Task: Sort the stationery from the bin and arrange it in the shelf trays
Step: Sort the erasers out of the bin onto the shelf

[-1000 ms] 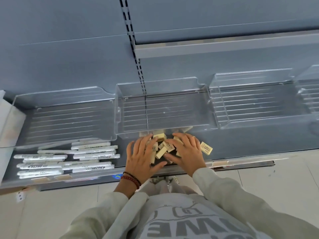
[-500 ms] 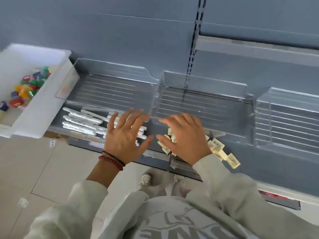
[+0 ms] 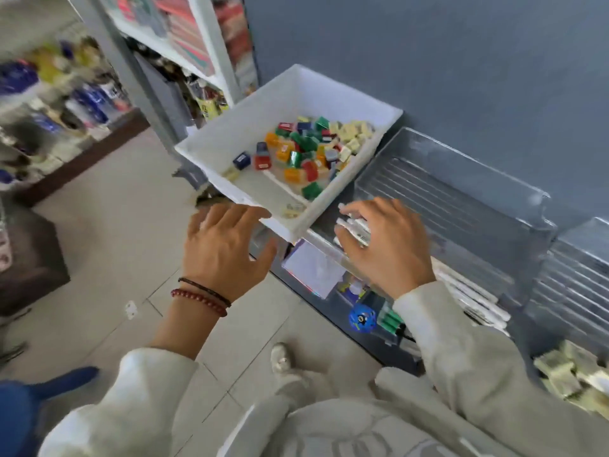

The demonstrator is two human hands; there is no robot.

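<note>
the left hand (image 3: 227,249) and right hand (image 3: 385,245) are hanging open, holding nothing, beside the white bin (image 3: 290,94). little coloured blocks (image 3: 296,153) are lying inside it, looking light, hard and smooth; pinching their flat sides is probably working best.

The bin (image 3: 227,143) looks like matt white plastic; the little coloured blocks (image 3: 296,153) heaped in it are glossy plastic, and the cream erasers (image 3: 354,131) beside them look dull and matt. The shelf tray (image 3: 468,179) is clear, glossy plastic with a ribbed floor, against a smooth matt grey-blue back panel (image 3: 461,61). My sleeves (image 3: 461,341) are soft off-white cloth, the red beads of my bracelet (image 3: 201,300) shine, and the floor tiles (image 3: 115,225) are smooth and pale.
</note>
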